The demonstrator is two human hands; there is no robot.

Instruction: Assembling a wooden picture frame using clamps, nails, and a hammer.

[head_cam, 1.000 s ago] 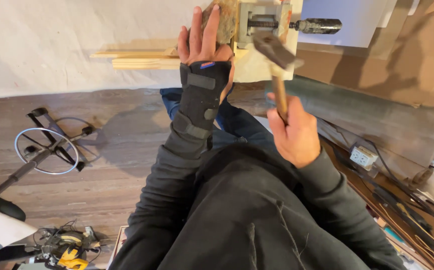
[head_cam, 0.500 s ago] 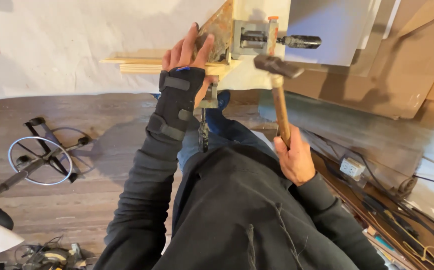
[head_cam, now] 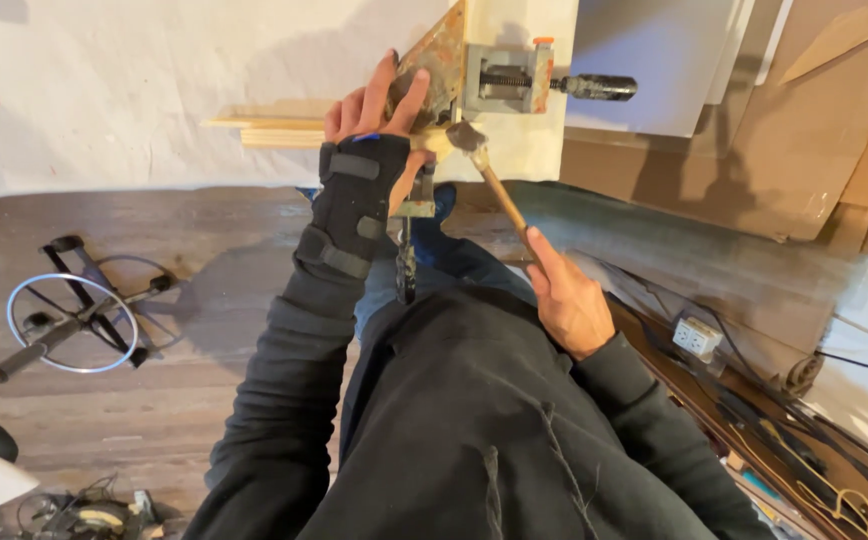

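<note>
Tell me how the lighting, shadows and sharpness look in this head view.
Head view: soft, even light, no harsh glare; a faint sheen on the brown board. The left hand and hammer throw soft shadows on the pale wall and floor. The hammer head is slightly blurred; the ring-shaped stand is sharp. The edges bend from a wide lens.

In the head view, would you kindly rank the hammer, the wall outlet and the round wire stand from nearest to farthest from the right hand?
1. Hammer: held in the right hand.
2. Wall outlet: just right of it.
3. Wire stand: far left, on the floor.
</note>
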